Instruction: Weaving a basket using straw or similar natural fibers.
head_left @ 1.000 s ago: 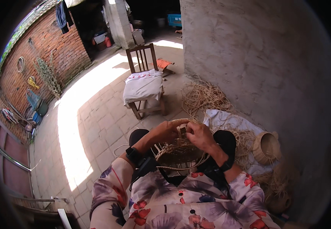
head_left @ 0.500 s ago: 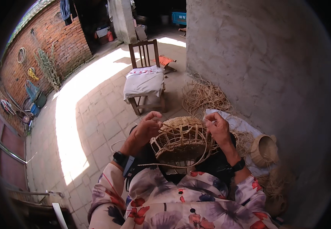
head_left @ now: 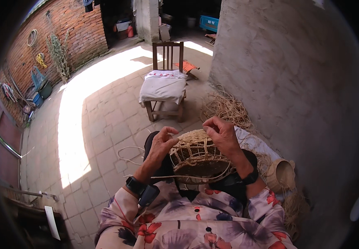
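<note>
Straw strands form a half-woven basket [head_left: 196, 155] resting on the person's lap, its open weave turned up toward the camera. The left hand [head_left: 161, 143] curls around the basket's left rim, fingers bent over the edge and gripping it. The right hand [head_left: 221, 133] sits at the upper right rim, fingertips pinched on a thin straw strand [head_left: 204, 145] that runs down across the weave. 1 finished small basket [head_left: 281, 175] lies on the paved floor just right of the person's knee, on a pale cloth [head_left: 256, 143]. Loose straw [head_left: 225, 108] is heaped near the grey wall, and a wooden chair [head_left: 166, 85] with a white cushion stands well beyond
</note>
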{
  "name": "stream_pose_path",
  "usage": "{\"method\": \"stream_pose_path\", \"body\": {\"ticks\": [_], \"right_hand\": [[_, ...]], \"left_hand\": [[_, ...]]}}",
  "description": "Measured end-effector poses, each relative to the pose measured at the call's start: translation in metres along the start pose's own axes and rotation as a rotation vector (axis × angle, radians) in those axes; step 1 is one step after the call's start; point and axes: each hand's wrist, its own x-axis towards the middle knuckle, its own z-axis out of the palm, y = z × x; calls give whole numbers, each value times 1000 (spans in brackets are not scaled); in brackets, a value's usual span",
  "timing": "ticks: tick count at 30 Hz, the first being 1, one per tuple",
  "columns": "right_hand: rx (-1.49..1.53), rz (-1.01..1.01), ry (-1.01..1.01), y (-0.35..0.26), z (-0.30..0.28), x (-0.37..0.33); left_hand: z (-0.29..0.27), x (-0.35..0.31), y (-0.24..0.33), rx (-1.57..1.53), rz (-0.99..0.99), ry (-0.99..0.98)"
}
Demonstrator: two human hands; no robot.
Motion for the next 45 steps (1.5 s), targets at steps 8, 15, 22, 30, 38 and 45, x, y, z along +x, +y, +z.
{"method": "stream_pose_path", "body": {"ticks": [8, 15, 22, 30, 38, 45], "right_hand": [[-21, -106, -445, -1, 19, 0], [124, 107, -244, 13, 14, -12], [-192, 176, -281, 7, 4, -6], [-490, 68, -488, 10, 17, 23], [-259, 62, -317, 8, 10, 2], [-329, -208, -321, -8, -10, -94]], "left_hand": [[8, -4, 22, -379, 64, -84], [10, -9, 16, -171, 15, -28], [14, -11, -10, 348, 189, -246], [21, 1, -28, 580, 297, -307], [37, 8, -16, 388, 93, -207], [35, 13, -17, 544, 86, -60]]}}
